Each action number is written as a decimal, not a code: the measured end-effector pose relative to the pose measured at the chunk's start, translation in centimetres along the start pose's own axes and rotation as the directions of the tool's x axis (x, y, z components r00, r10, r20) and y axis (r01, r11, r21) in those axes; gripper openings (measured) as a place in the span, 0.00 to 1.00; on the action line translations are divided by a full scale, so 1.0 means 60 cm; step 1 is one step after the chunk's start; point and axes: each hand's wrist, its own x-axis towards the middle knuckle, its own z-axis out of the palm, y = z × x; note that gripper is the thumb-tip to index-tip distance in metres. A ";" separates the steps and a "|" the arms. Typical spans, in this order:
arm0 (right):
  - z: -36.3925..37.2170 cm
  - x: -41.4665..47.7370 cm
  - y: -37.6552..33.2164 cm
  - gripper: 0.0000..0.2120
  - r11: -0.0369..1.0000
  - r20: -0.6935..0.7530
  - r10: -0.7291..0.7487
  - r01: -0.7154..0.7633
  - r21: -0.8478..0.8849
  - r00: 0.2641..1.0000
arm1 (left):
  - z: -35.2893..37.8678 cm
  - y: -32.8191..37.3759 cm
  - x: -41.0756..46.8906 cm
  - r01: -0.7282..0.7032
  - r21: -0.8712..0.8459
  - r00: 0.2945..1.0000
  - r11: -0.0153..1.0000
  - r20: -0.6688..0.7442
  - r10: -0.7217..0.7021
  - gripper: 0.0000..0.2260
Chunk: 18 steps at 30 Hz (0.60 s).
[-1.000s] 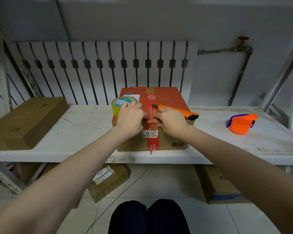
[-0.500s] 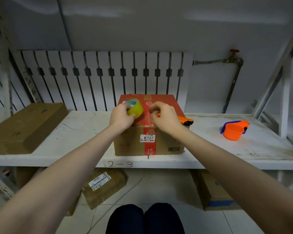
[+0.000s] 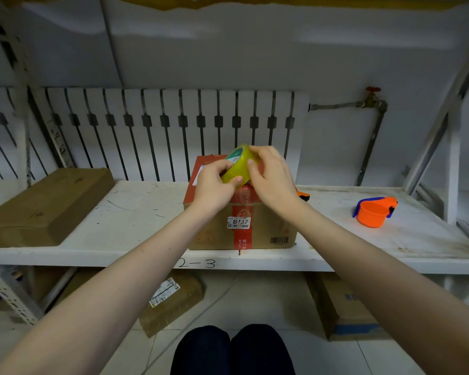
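Tape (image 3: 238, 169) between left grip (image 3: 214, 186), right grip (image 3: 274, 175)

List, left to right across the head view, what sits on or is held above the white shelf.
From the left: flat brown box → left hand → yellow tape roll → right hand → orange cup.

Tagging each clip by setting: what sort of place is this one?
Probably a parcel storeroom: a white shelf marked 2-3, a labelled cardboard box on it, another parcel below, and a tape roll held above.
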 end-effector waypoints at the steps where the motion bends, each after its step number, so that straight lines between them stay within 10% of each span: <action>1: -0.002 -0.002 -0.001 0.16 1.000 -0.006 -0.012 0.012 -0.016 1.000 | 0.000 0.001 -0.002 -0.009 0.003 1.000 1.000 -0.004 0.009 0.10; 6: -0.020 -0.003 -0.014 0.17 0.998 -0.043 0.053 -0.051 0.046 0.998 | -0.008 0.003 -0.013 -0.066 -0.021 0.998 0.998 -0.010 0.065 0.10; 10: -0.038 0.016 -0.014 0.21 0.929 0.195 0.221 -0.267 0.256 0.956 | -0.014 0.002 -0.021 -0.136 -0.050 0.989 0.989 0.043 0.139 0.07; 18: -0.046 -0.006 -0.023 0.16 1.000 -0.015 -0.001 0.001 -0.006 1.000 | -0.012 -0.009 -0.029 -0.154 -0.089 0.985 0.984 0.062 0.160 0.05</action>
